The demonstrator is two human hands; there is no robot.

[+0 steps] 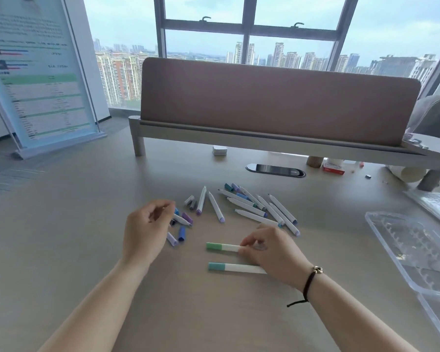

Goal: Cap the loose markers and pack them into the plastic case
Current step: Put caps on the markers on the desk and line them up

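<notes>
Reaching over the scattered caps at the left of the desk, the left hand hangs with fingers loosely curled; its grip seems to hold nothing, though the fingertips hide what lies right under them. Blue and purple caps lie just beside it, with one short marker among them. Further right, a fan of uncapped white markers lies near the desk's middle, tips pointing mostly away and left. Nearer the person, the right hand pinches the white barrel of a green-capped marker, which rests flat on the desk; a teal-capped marker lies parallel just below it. Both look finished, so the step in hand is probably laying capped ones aside or gathering them for packing. Doing it well means matching cap colour to the barrel's end and pressing straight until seated. The plastic case sits open at the far right, well apart from the pile, close to the desk's right side; bare desk lies between, leaving free room to carry markers across.
</notes>
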